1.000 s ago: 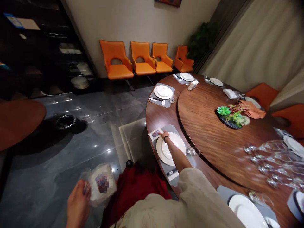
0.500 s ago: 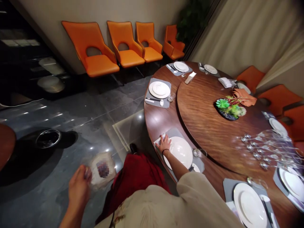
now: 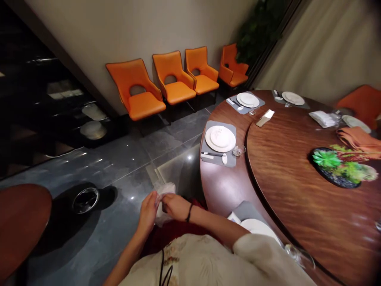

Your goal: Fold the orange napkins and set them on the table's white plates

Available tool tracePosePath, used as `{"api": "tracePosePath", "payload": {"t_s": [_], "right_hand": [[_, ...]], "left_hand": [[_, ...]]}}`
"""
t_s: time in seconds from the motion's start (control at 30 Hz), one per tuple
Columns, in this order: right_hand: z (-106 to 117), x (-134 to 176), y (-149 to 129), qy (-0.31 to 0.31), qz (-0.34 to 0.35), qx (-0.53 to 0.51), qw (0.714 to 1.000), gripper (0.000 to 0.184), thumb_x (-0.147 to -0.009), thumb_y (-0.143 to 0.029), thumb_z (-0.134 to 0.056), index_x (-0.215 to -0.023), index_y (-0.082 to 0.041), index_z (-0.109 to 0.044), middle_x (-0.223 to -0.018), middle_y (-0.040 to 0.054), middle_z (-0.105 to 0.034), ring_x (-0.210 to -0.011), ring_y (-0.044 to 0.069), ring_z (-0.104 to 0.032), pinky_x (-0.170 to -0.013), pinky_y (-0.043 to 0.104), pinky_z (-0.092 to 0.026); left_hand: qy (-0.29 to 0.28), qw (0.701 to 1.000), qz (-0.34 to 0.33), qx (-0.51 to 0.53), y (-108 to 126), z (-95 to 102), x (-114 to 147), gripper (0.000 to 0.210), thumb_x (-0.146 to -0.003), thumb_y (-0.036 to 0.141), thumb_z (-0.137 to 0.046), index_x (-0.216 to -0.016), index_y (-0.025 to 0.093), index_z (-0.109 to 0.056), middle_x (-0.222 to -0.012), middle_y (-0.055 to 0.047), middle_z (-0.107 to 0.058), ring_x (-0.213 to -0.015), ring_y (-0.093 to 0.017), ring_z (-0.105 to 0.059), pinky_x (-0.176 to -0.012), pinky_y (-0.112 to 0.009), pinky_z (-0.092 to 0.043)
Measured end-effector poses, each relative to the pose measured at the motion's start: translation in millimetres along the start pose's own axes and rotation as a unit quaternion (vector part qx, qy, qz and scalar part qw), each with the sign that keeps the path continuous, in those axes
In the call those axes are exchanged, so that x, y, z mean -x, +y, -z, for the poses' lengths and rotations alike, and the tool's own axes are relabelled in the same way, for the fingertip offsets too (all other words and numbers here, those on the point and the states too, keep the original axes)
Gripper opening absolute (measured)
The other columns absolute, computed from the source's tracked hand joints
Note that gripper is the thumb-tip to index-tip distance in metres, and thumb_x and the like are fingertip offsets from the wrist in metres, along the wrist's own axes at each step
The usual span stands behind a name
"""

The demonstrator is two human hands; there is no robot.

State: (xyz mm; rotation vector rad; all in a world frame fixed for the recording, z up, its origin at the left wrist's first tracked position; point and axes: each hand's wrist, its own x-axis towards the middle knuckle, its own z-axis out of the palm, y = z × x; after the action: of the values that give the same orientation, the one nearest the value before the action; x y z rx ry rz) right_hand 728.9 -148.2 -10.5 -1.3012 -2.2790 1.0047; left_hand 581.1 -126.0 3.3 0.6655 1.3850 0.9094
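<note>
In front of my waist, my left hand is closed on a clear plastic bag with whitish contents. My right hand, with a dark band at the wrist, is bent against the mouth of the same bag. Its fingertips are curled and partly hidden, so what they pinch cannot be made out. To the right of my forearm, a white plate lies on a grey placemat, with a small white packet at its left edge. My sleeve covers part of that setting.
A round wooden table with a raised turntable stands on my right, bearing place settings, a glass and a succulent arrangement. Orange chairs line the wall. At lower left is another brown round top.
My right hand has left the packet on the placemat and come to the bag. My left hand has brought the bag in toward my middle. The view has swung left.
</note>
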Motion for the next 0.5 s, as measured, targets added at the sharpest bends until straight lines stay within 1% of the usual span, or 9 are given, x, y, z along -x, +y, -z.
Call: {"api": "tracePosePath", "payload": {"t_s": [0.03,0.1,0.13,0.17,0.2,0.27,0.33,0.43,0.5], "right_hand": [[4.6,-23.2,0.7,-0.009,-0.041,0.055,0.998,0.041,-0.087,-0.011,-0.047,-0.126,-0.004,-0.054,-0.127,0.0198,-0.059,-0.123,0.024,-0.053,-0.107,0.038,-0.041],[14.0,-60.9,12.6,-0.008,-0.137,0.147,0.980,0.053,-0.086,-0.014,-0.050,-0.135,0.005,-0.043,-0.139,0.0307,-0.044,-0.133,0.032,-0.042,-0.109,0.047,-0.037],[20.1,-76.2,22.1,-0.009,-0.172,0.177,0.969,0.058,-0.086,-0.016,-0.052,-0.138,0.006,-0.038,-0.143,0.0333,-0.038,-0.135,0.035,-0.039,-0.107,0.049,-0.038],[27.6,-90.0,32.6,-0.011,-0.198,0.199,0.960,0.063,-0.084,-0.019,-0.055,-0.139,0.006,-0.037,-0.143,0.0342,-0.037,-0.133,0.037,-0.041,-0.104,0.050,-0.041],[36.7,-102.8,43.3,-0.014,-0.211,0.215,0.953,0.065,-0.082,-0.021,-0.059,-0.138,0.005,-0.039,-0.141,0.0341,-0.040,-0.129,0.038,-0.045,-0.100,0.049,-0.044],[59.8,-127.1,62.6,-0.015,-0.209,0.229,0.951,0.065,-0.074,-0.027,-0.068,-0.129,0.002,-0.049,-0.128,0.0299,-0.053,-0.115,0.037,-0.056,-0.092,0.047,-0.048],[89.1,-149.4,77.7,-0.015,-0.202,0.211,0.956,0.057,-0.070,-0.035,-0.072,-0.116,-0.003,-0.058,-0.110,0.0221,-0.064,-0.099,0.032,-0.062,-0.085,0.044,-0.050],[142.0,-172.4,95.9,-0.050,-0.170,0.124,0.976,0.042,-0.075,-0.043,-0.069,-0.105,-0.013,-0.063,-0.097,0.0117,-0.068,-0.087,0.025,-0.065,-0.075,0.033,-0.049],[182.3,-176.5,112.1,-0.029,-0.131,0.044,0.990,0.033,-0.079,-0.043,-0.068,-0.100,-0.018,-0.064,-0.092,0.0054,-0.069,-0.083,0.019,-0.064,-0.069,0.026,-0.046]], "left_hand": [[-0.011,1.000,-0.007,-0.011,6.6,-9.3,-12.9,0.050,-0.062,0.064,-0.072,-0.069,0.017,-0.057,-0.065,0.003,-0.056,-0.062,-0.011,-0.050,-0.061,-0.022,-0.043],[-0.026,0.999,-0.017,-0.027,20.1,-26.0,-39.7,0.049,-0.063,0.063,-0.071,-0.072,0.016,-0.061,-0.069,0.001,-0.061,-0.067,-0.013,-0.054,-0.067,-0.024,-0.045],[-0.031,0.999,-0.016,-0.029,27.2,-33.5,-54.0,0.049,-0.063,0.062,-0.072,-0.075,0.015,-0.063,-0.072,-0.001,-0.063,-0.070,-0.014,-0.056,-0.069,-0.025,-0.046],[-0.037,0.999,-0.011,-0.026,34.8,-40.6,-69.0,0.049,-0.063,0.061,-0.072,-0.078,0.015,-0.065,-0.075,-0.002,-0.065,-0.072,-0.015,-0.057,-0.071,-0.026,-0.047],[-0.043,0.999,-0.004,-0.021,43.1,-47.5,-84.6,0.049,-0.063,0.060,-0.072,-0.081,0.015,-0.066,-0.077,-0.002,-0.066,-0.073,-0.016,-0.058,-0.072,-0.026,-0.048],[-0.054,0.998,0.010,-0.018,62.1,-60.7,-117.5,0.049,-0.063,0.059,-0.072,-0.084,0.015,-0.066,-0.076,-0.002,-0.067,-0.072,-0.016,-0.059,-0.069,-0.026,-0.048],[-0.065,0.997,0.017,-0.028,84.7,-74.2,-151.2,0.046,-0.063,0.058,-0.071,-0.081,0.015,-0.065,-0.069,0.001,-0.064,-0.064,-0.014,-0.056,-0.062,-0.024,-0.046],[-0.079,0.996,0.046,-0.020,121.5,-95.5,-200.7,0.045,-0.059,0.056,-0.073,-0.074,0.017,-0.059,-0.060,0.005,-0.057,-0.055,-0.011,-0.051,-0.053,-0.022,-0.043],[-0.090,0.993,0.070,-0.014,144.5,-109.8,-232.5,0.043,-0.059,0.053,-0.074,-0.077,0.017,-0.059,-0.062,0.004,-0.058,-0.056,-0.011,-0.054,-0.053,-0.022,-0.044]]}}
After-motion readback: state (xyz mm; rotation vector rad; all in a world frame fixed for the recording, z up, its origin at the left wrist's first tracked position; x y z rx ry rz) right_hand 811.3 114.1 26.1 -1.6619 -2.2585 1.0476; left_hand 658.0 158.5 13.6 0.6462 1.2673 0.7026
